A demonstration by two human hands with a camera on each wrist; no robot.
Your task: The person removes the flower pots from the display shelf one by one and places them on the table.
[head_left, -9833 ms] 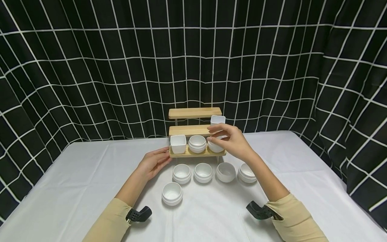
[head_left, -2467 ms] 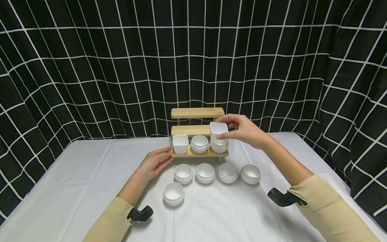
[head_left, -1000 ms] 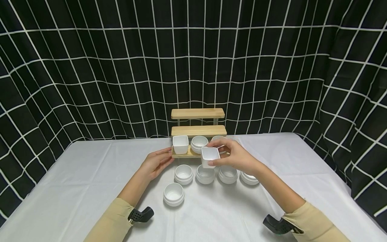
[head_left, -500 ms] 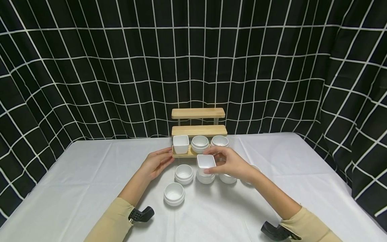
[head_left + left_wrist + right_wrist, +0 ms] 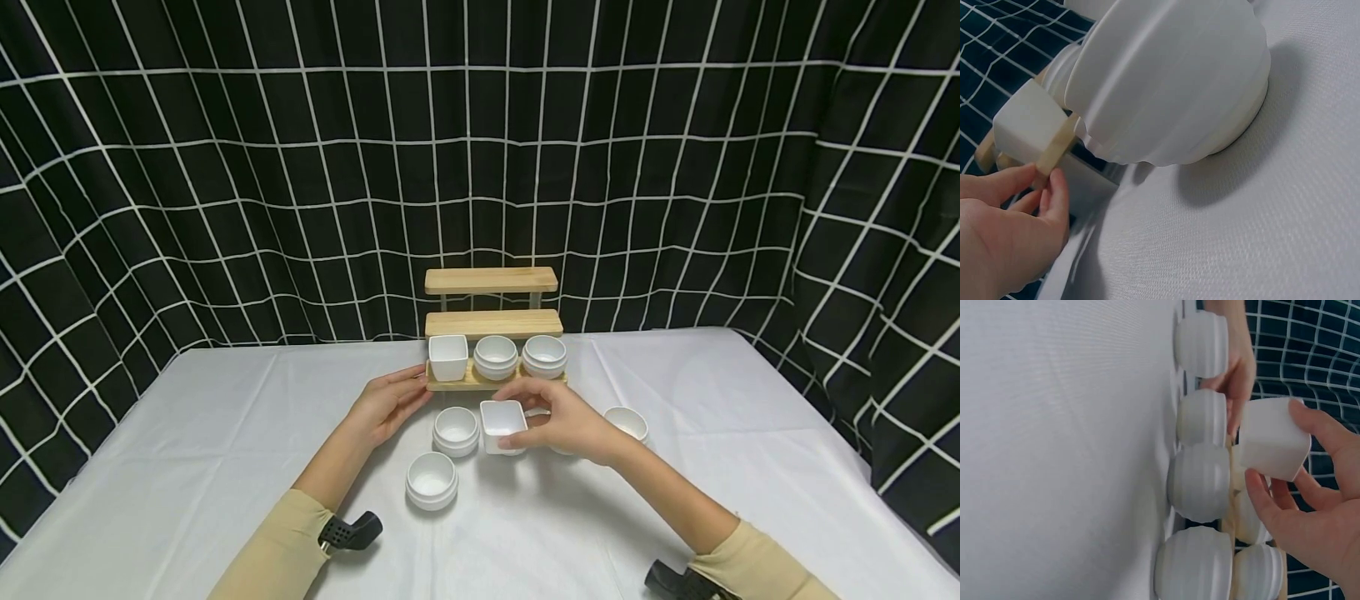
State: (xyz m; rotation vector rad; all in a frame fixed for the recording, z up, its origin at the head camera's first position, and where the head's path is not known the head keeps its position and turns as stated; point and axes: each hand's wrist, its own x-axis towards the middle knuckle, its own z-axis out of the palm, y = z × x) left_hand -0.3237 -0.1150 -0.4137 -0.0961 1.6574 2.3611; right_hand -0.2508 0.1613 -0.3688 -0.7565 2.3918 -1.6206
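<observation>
My right hand (image 5: 564,422) pinches a white square cup (image 5: 492,432) between thumb and fingers, its opening facing up. In the right wrist view the cup (image 5: 1271,439) is held higher than the row of round white bowls. One round bowl behind it is mostly hidden in the head view. My left hand (image 5: 386,406) grips the left end of the lowest board (image 5: 1058,145) of a three-tier wooden display stand (image 5: 493,323). On that board stand another square cup (image 5: 448,358), a round bowl (image 5: 496,357) and a second round bowl (image 5: 544,357).
Round bowls stand on the white cloth before the stand: one (image 5: 456,432) near my left hand, one (image 5: 431,481) closer to me, one (image 5: 626,423) beyond my right forearm. The upper two boards carry nothing. A black gridded curtain (image 5: 480,167) hangs behind.
My right hand has lifted the square cup off the middle board and brought it forward, down and left over the front row of bowls. My left hand stays at the stand.
</observation>
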